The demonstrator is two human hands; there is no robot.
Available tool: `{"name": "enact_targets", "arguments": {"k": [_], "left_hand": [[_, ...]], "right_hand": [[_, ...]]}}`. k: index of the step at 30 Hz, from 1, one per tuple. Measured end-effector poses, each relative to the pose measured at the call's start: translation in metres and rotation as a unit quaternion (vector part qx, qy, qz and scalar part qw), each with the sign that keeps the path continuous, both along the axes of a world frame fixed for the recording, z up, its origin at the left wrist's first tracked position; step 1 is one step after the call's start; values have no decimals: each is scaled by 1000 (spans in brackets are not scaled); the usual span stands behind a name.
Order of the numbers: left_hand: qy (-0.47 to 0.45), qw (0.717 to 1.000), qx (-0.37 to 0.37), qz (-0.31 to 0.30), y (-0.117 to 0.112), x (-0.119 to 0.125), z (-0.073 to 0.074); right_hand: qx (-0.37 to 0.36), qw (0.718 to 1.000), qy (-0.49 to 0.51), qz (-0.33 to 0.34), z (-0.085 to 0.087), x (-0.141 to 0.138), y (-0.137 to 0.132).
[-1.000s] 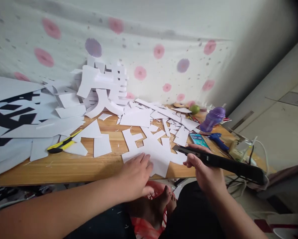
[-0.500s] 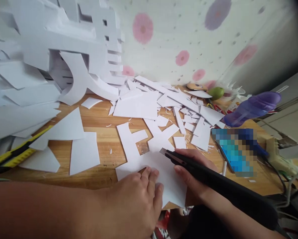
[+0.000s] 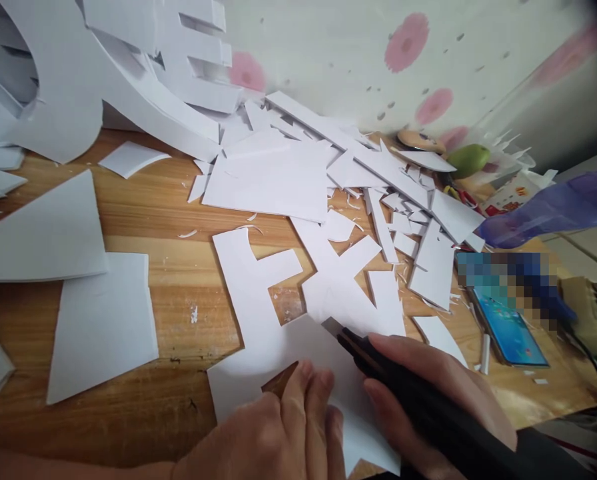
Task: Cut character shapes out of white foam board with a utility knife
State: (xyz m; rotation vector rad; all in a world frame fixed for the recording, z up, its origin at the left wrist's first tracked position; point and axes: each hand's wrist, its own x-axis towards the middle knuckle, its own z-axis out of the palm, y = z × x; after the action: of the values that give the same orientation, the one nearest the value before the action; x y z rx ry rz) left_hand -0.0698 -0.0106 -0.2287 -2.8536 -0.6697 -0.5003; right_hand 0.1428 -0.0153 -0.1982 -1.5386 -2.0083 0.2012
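A white cut-out foam board (image 3: 243, 373) with branching arms and notches lies on the wooden table in front of me. My left hand (image 3: 278, 427) rests on its lower part, fingers stretched out and pressing down, beside a small opening that shows brown wood. In my right hand (image 3: 428, 380) is a black utility knife (image 3: 403, 393), gripped along its handle. Its short blade points up and left and sits at the board's surface, near the middle. Whether the tip has sunk into the board I cannot tell.
White offcuts (image 3: 273, 180) and strips pile up against the wall. A white foam model (image 3: 73, 100) stands at the back left. Loose white pieces (image 3: 103, 327) lie on the left. On the right are a phone (image 3: 513, 327), a purple bottle (image 3: 543, 207) and a green fruit (image 3: 468, 160).
My view has moved closer and lower, so the table things look larger and the model's top has left the picture. Hands and knife stay at nearly the same place on the board.
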Motion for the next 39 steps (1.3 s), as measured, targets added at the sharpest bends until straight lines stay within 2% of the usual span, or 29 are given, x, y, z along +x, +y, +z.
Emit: {"name": "enact_targets", "arguments": {"k": [4, 9, 13, 16, 19, 25, 33, 39], "left_hand": [[-83, 994, 55, 40, -3, 5, -14], [-92, 993, 59, 49, -5, 6, -20], [-84, 994, 55, 45, -1, 7, -14], [-37, 999, 23, 28, 1, 6, -5], [-8, 999, -14, 37, 0, 3, 2], [-3, 998, -28, 53, -7, 1, 3], [11, 999, -22, 48, -6, 4, 11], [28, 998, -34, 42, -8, 4, 11]], "right_hand": [[-15, 1000, -15, 5, 1, 0, 1], [-9, 999, -29, 15, 1, 0, 3], [-11, 999, -40, 28, 3, 0, 5], [-4, 998, -50, 40, 6, -1, 7], [19, 997, -49, 61, 9, -3, 10], [24, 993, -34, 114, 13, -5, 13], [21, 991, -53, 117, 18, 1, 4], [-39, 994, -51, 90, 20, 11, -11]]}}
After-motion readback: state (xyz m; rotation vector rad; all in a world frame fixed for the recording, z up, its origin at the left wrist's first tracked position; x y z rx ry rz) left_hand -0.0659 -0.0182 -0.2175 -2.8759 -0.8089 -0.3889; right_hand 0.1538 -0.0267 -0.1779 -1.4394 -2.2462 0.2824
